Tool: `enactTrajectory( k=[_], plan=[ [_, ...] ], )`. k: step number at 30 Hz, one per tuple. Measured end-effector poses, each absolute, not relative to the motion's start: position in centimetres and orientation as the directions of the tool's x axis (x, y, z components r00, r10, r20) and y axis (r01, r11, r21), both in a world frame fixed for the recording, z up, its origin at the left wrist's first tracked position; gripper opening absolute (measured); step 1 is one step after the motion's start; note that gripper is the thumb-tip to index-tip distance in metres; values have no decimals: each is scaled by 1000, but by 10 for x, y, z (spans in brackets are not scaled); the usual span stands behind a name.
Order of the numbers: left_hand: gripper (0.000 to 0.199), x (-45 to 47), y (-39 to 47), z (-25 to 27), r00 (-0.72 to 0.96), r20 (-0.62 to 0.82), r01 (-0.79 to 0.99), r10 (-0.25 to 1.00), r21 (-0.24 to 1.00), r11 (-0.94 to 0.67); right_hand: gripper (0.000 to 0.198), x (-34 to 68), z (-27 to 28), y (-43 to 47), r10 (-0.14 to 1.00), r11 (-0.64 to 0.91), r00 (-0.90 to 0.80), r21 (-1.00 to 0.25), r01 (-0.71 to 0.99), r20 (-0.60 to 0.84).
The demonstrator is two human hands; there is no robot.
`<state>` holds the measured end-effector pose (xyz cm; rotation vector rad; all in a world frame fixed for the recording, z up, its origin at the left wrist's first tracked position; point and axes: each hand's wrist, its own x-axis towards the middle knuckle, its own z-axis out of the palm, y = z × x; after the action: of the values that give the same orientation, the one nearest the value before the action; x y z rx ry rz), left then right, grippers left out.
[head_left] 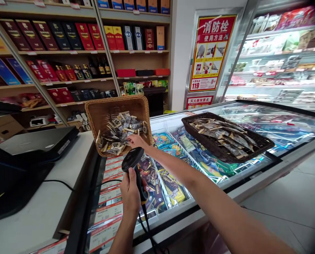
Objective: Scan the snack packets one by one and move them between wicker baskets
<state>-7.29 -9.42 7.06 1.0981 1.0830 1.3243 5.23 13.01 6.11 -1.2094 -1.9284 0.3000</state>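
Nearest us, our left hand (130, 193) is closed around the handle of a black barcode scanner (134, 165), its head raised toward the tan wicker basket (101, 110). Beyond it, our right hand (136, 141) reaches into that tilted basket, fingers pinching one of the small wrapped snack packets (119, 132). Farther right, a dark wicker basket (218, 148) rests on the glass-topped freezer (253, 169). The white desk (41, 208) lies left.

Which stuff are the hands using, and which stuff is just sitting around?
In use:
left hand gripping the scanner
right hand on the snack packets
light basket holding those packets

Just sitting around:
dark basket of snacks
freezer
boxes on the shelves
red poster
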Motion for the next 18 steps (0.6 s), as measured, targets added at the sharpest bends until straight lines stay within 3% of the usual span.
enactTrajectory(
  k=[7, 12, 14, 16, 18],
  plan=[
    [69, -71, -98, 73, -60, 30, -208, 998, 977, -42, 8, 1, 75, 175, 882, 445, -160, -675, 588, 443],
    [70, -70, -102, 78, -46, 38, -208, 998, 977, -46, 20, 15, 72, 157, 899, 368, -11, -743, 560, 437],
    [69, -70, -102, 79, -24, 49, -214, 998, 975, -53, 20, 29, 66, 134, 907, 311, 155, -872, 379, 391],
    [68, -71, -101, 81, -11, 56, -229, 998, 972, -57, 24, 47, 60, 104, 916, 261, 311, -965, 15, 252],
    [69, -70, -100, 82, 4, 53, -245, 999, 968, -51, 34, 67, 56, 70, 932, 226, 349, -903, -364, 93]
  ],
)
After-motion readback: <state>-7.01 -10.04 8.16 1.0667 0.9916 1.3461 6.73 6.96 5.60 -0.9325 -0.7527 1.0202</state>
